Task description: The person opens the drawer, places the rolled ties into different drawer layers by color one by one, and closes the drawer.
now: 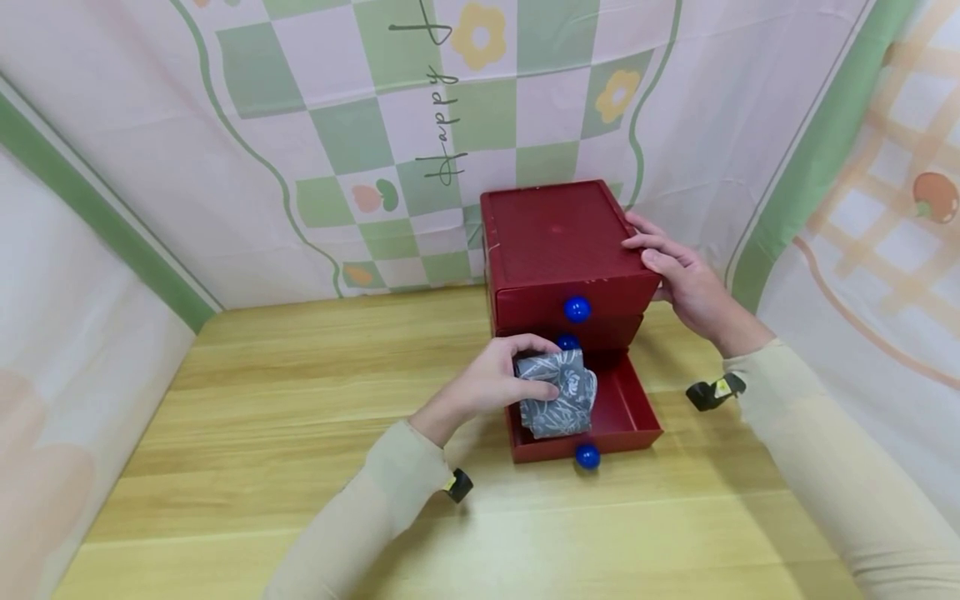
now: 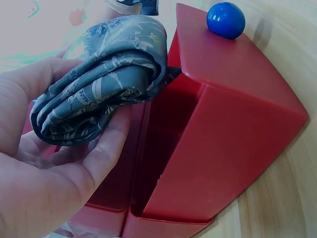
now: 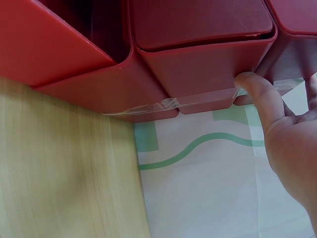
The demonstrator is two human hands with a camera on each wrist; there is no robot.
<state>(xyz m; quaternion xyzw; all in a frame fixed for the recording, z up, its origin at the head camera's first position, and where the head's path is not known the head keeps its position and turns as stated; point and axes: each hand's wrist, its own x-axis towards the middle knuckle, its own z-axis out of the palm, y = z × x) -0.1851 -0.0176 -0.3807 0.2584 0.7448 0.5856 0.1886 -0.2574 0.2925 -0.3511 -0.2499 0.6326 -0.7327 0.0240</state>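
My left hand (image 1: 491,379) pinches a folded grey cloth (image 1: 558,408) with a pale leaf pattern, thumb on one side and fingers on the other. In the left wrist view the layers of the cloth (image 2: 99,84) show at its folded end. It is over the pulled-out bottom drawer (image 1: 626,396) of a dark red drawer unit (image 1: 558,237); whether it touches the drawer floor I cannot tell. My right hand (image 1: 693,287) rests against the right side of the unit, fingers at its top edge. In the right wrist view the thumb (image 3: 265,96) presses on the unit's side.
Blue round knobs sit on the drawer fronts, among them the top knob (image 1: 577,309) and the bottom knob (image 1: 588,456). Clear tape (image 3: 198,99) runs along the unit's side. Behind the wooden table (image 1: 300,392) hangs a patterned curtain (image 1: 337,142).
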